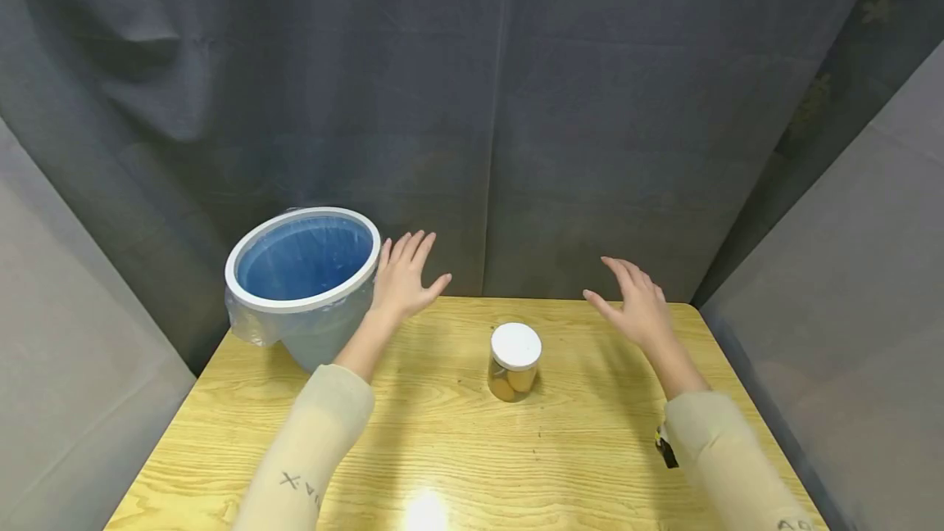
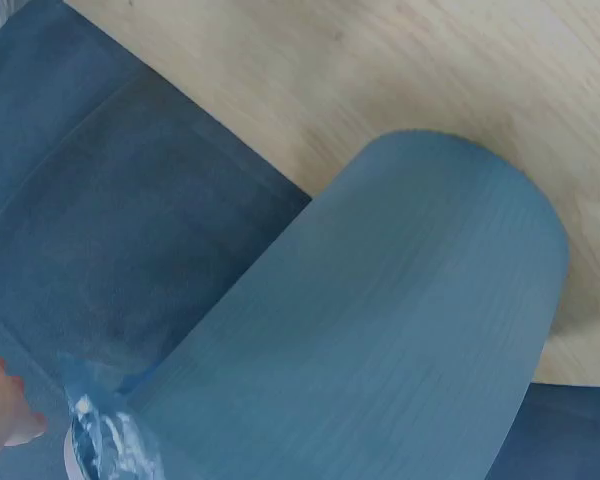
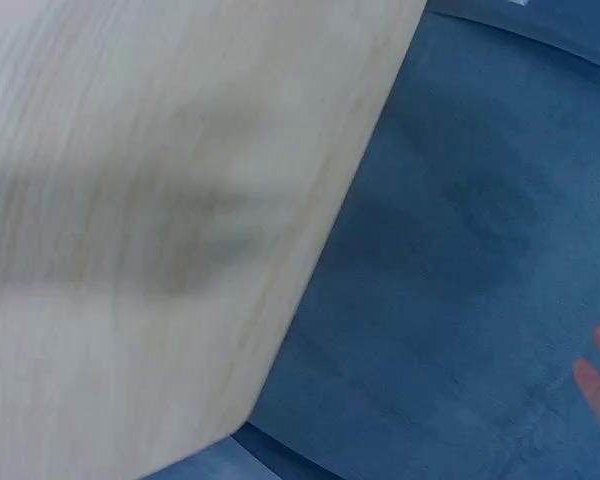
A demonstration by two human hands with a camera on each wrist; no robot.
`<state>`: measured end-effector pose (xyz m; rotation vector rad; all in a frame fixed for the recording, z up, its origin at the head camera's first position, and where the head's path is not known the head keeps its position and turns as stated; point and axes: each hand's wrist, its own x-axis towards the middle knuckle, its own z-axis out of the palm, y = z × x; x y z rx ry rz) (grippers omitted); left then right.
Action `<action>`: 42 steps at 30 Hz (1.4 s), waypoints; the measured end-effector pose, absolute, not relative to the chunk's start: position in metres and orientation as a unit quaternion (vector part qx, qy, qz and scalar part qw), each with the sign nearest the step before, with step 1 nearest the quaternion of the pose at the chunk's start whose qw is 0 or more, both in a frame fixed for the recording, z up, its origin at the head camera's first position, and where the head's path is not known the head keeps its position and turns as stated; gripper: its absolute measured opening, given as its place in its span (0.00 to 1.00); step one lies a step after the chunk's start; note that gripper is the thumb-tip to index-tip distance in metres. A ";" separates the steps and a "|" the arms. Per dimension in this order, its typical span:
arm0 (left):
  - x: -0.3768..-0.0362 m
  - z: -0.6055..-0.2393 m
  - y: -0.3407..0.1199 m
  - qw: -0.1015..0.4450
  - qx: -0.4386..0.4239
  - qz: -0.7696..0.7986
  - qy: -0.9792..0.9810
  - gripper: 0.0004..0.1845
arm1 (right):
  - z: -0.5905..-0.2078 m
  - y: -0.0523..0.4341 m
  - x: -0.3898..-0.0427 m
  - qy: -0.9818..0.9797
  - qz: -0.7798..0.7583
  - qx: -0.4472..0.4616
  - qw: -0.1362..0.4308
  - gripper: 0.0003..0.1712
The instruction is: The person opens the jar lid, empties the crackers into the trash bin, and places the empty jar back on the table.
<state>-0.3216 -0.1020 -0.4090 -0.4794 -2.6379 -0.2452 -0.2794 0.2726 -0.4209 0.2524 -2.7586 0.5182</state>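
One jar point(image 1: 515, 361) stands upright mid-table, between the hands and touched by neither: clear round wall, flat white lid, brownish pieces inside. Judged from this, the reach has only begun; a grip on the jar comes next. The left hand point(image 1: 401, 279) is spread beside the bin point(image 1: 301, 283), which holds a blue liner; the right hand point(image 1: 637, 302) hovers with fingers relaxed. The table point(image 1: 590, 449) is pale grained wood.

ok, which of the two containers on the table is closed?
The small clear jar, capped with a white lid, standing mid-table between the hands. The wastebasket by the left hand is open-topped, showing its blue liner.
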 end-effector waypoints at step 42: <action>-0.298 -0.488 -0.064 0.171 -0.267 -0.429 -0.846 0.36 | -0.531 0.248 -0.246 -0.828 0.534 0.141 0.095 0.41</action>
